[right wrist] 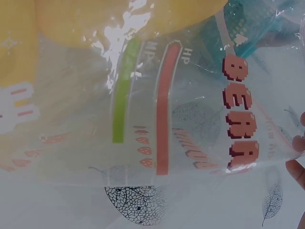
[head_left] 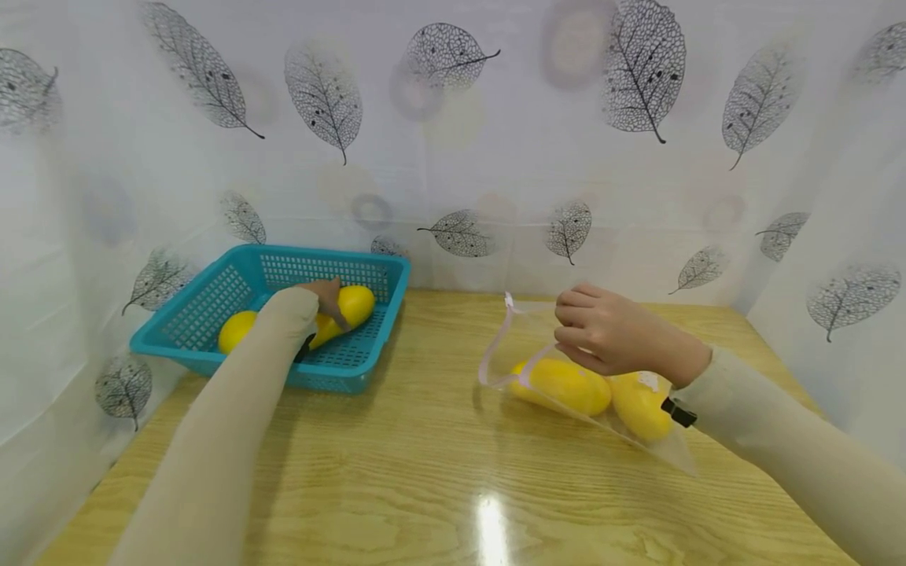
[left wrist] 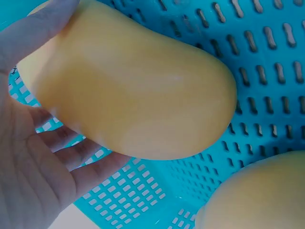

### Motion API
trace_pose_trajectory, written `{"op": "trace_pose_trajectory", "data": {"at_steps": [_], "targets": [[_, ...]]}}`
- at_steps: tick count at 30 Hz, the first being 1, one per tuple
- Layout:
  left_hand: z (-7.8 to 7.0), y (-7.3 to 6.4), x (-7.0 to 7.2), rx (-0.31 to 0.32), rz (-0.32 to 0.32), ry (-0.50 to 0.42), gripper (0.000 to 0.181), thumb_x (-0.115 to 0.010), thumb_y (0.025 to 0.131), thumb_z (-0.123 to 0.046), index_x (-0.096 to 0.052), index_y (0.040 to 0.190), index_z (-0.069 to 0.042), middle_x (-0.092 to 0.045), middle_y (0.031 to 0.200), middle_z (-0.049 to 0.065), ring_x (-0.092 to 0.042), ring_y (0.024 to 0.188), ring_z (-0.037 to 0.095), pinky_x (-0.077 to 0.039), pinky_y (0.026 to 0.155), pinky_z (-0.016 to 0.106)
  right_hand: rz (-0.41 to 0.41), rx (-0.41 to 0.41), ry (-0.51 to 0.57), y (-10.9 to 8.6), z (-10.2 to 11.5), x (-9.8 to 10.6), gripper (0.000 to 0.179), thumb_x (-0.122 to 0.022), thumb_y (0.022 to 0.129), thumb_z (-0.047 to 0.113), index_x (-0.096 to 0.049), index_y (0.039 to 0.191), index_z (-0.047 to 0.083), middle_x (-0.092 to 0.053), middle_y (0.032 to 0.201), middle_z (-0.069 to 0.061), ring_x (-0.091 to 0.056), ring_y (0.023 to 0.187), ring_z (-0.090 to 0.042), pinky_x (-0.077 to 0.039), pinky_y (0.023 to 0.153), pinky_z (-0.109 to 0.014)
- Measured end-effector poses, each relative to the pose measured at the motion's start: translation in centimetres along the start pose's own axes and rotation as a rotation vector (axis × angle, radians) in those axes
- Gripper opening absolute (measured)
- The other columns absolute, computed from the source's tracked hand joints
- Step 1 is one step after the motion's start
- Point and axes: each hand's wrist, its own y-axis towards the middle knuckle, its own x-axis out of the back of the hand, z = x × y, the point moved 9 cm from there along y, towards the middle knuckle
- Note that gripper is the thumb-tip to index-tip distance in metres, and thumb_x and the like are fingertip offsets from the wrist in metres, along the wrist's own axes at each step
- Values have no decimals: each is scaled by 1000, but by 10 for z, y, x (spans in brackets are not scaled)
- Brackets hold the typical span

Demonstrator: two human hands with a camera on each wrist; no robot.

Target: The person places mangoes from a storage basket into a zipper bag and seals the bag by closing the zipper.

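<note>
My left hand [head_left: 327, 299] reaches into a teal plastic basket [head_left: 398, 295] and grips a yellow mango [head_left: 357, 304]. In the left wrist view, the thumb lies over one end of this mango [left wrist: 143, 90] while the fingers lie along its side. Beside it in the basket is another mango [head_left: 237, 330], partly hidden by the sleeve. At the right, my right hand [head_left: 612, 330] pinches the upper edge of a clear printed zip bag [right wrist: 190, 124], whose pink-edged mouth faces left. Inside the bag lie two mangoes [head_left: 562, 385], the right one [head_left: 640, 402] deeper in.
The basket stands at the back left of a wood-grain table [head_left: 418, 448], the bag at the right. A white curtain [head_left: 453, 173] with dark leaf prints hangs behind and along both sides.
</note>
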Motion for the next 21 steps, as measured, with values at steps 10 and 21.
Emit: {"op": "trace_pose_trajectory", "data": {"at_steps": [10,21], "targets": [[5,-1,2,53,-52,142,107,-70,76,-49,-13,144,11,-9,146,39,-32,128,52,-39,100,59,3,3,-3,1,0,0,35,-39,98,22,-50,66,12,-47,66,-2,-45,70,-20,-40,70,-33],[2,-1,0,8,-83,129,98,-75,73,-41,-24,140,10,-25,139,36,-42,121,46,-42,98,55,0,6,-3,1,0,-1,35,-39,98,22,-50,66,11,-47,66,-2,-45,71,-20,-40,69,-32]]}}
